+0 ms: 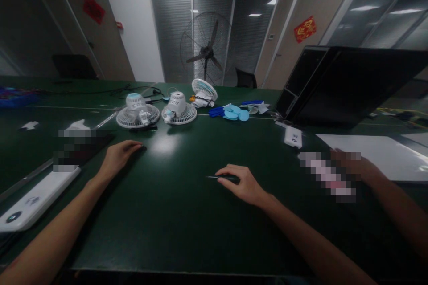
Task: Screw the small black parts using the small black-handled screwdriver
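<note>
My right hand (pixel 242 182) is closed around a screwdriver (pixel 233 178) with a dark handle. The thin shaft points left, just above or on the green table (pixel 187 227). To the left, my left hand (pixel 121 156) has its fingers pinched together at a small dark piece (pixel 143 148), too small to name. Beyond that hand, a small white fan (pixel 137 113) lies grille down on the table, beside a second fan (pixel 178 109) lying the same way. Behind them a third fan (pixel 203 92) rests tilted.
Light blue discs (pixel 236 112) lie beyond my right hand. At the right, another person's hand (pixel 354 164) is near a white board (pixel 371 149) and a white device (pixel 293 137). A big black monitor or case (pixel 347 89) leans behind. A long white device (pixel 36 198) lies left.
</note>
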The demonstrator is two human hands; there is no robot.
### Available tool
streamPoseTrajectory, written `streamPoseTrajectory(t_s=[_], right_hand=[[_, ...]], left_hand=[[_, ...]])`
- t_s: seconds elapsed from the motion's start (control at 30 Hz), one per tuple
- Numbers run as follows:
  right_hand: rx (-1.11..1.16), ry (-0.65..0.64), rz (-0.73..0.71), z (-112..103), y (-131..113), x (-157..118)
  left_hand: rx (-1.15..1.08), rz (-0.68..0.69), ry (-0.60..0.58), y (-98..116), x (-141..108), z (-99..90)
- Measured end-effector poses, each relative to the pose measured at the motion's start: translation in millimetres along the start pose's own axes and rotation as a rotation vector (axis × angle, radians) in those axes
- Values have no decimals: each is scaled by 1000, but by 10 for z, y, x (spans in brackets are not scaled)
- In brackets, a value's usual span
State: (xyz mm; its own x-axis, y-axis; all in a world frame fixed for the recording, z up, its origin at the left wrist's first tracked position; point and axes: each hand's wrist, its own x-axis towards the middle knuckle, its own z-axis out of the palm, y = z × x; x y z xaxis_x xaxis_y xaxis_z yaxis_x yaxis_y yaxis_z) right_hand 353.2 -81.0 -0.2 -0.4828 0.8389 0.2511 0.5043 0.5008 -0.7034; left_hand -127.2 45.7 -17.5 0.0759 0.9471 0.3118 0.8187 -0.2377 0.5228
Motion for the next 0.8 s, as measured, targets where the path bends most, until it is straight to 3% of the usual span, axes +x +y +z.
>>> streamPoseTrajectory(t_s=[0.4,0.8], right_hand=[[7,-12,0,15,47,-7],[10,-20,-2,14,50,-6]], left_hand=[[-86,9,-119,-5,-47,-44],[164,246,-176,57,-73,-25]])
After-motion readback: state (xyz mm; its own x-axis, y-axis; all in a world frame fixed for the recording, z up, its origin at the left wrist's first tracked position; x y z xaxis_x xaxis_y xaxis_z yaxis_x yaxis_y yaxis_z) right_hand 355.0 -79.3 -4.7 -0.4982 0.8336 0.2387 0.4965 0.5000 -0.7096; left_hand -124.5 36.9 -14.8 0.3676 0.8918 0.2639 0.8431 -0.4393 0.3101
